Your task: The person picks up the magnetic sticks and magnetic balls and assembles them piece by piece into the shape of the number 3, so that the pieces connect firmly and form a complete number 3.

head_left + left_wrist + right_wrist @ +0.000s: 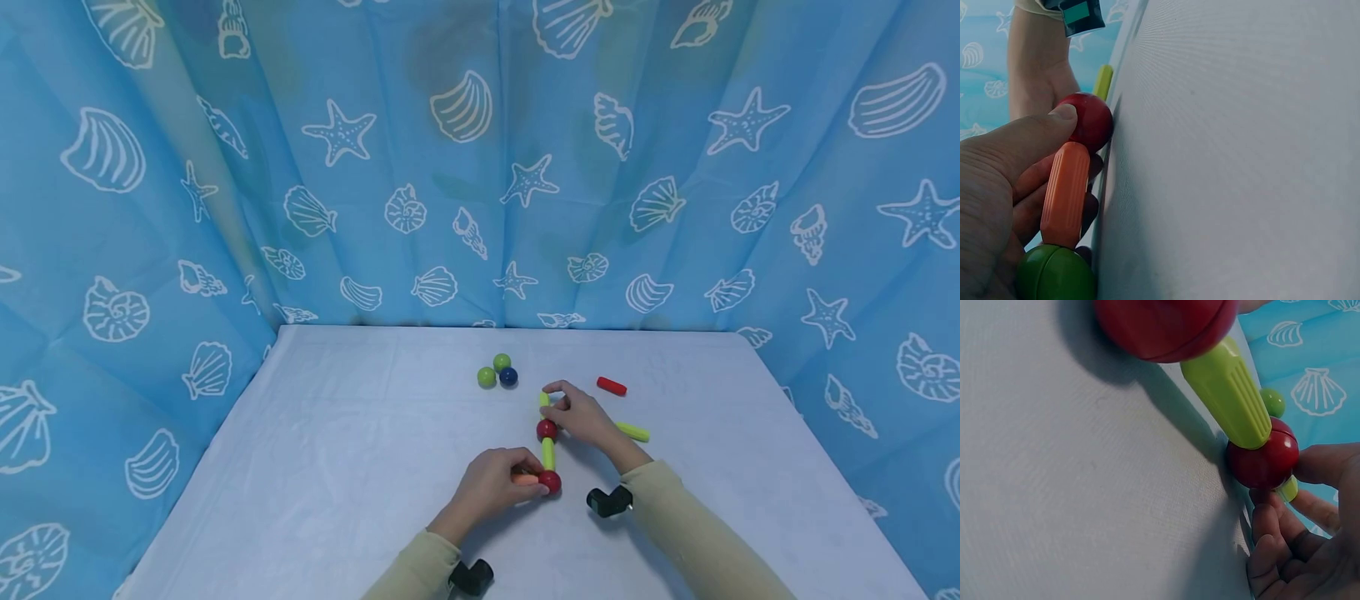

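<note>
A chain of pieces stands on the white cloth: a near red ball (550, 482), a yellow-green rod (548, 454), a second red ball (547, 429) and another yellow-green rod (544, 401) beyond it. My left hand (491, 483) holds an orange rod (1066, 194) joined to the near red ball, its thumb pressed on that ball. A green ball (1057, 275) sits at the orange rod's other end, hidden in the head view. My right hand (581, 415) pinches the far yellow-green rod, its thumb near the second red ball.
Two green balls (487, 377) and a dark blue ball (508, 377) lie together at the back. To the right are a red rod (612, 386) and a loose yellow-green rod (633, 432), partly behind the right wrist. A blue shell-print curtain (465, 208) surrounds the table.
</note>
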A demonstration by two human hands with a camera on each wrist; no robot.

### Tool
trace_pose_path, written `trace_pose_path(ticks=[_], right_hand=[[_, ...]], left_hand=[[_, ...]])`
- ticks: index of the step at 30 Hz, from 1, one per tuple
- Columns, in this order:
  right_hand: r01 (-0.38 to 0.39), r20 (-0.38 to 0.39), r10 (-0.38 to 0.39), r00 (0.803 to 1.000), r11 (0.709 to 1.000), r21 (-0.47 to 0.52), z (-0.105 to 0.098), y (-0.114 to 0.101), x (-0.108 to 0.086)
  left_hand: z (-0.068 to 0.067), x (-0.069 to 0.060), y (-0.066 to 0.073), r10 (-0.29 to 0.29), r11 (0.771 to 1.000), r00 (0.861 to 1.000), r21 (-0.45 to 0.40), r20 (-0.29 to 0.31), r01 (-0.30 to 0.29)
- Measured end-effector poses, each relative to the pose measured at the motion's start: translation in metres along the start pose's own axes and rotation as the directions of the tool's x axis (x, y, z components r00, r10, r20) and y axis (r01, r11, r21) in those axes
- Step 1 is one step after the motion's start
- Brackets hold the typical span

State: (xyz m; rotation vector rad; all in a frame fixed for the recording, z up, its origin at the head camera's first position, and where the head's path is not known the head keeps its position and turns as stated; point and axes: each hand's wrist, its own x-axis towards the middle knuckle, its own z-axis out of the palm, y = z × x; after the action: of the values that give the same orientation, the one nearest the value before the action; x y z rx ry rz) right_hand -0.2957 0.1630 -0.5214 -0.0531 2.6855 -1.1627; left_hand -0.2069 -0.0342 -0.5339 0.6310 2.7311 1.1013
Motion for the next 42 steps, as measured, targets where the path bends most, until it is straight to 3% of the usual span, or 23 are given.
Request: trace_pose_path(ticks=[20,28,34,42], right_hand=[[0.017,-0.006,-0.017,1.000,1.000,0.013,0.002,0.003,0.001],[0.069,-0.061,-0.069,0.996,0.998,-0.007,0.000,0.003,0.000],[0.095,-0.120,-0.105,0.987,0.992,-0.084,-0.002,0.007,0.010],[0.138,-0.105,-0.147,0.984,0.986,-0.091,-0.006,0.011,0.025]], left_hand=[[-0.001,0.000,-0.003,-0.010,1.000,1.000,-0.012,-0.002,0.010],[-0.001,0.000,-0.003,-0.012,1.000,1.000,-0.010,0.002,0.012],[-0.001,0.001,-0.003,-0.012,1.000,1.000,-0.020,0.008,0.012],[0.001,0.002,-0.002,-0.012,1.000,1.000,-0.013,0.014,0.012]])
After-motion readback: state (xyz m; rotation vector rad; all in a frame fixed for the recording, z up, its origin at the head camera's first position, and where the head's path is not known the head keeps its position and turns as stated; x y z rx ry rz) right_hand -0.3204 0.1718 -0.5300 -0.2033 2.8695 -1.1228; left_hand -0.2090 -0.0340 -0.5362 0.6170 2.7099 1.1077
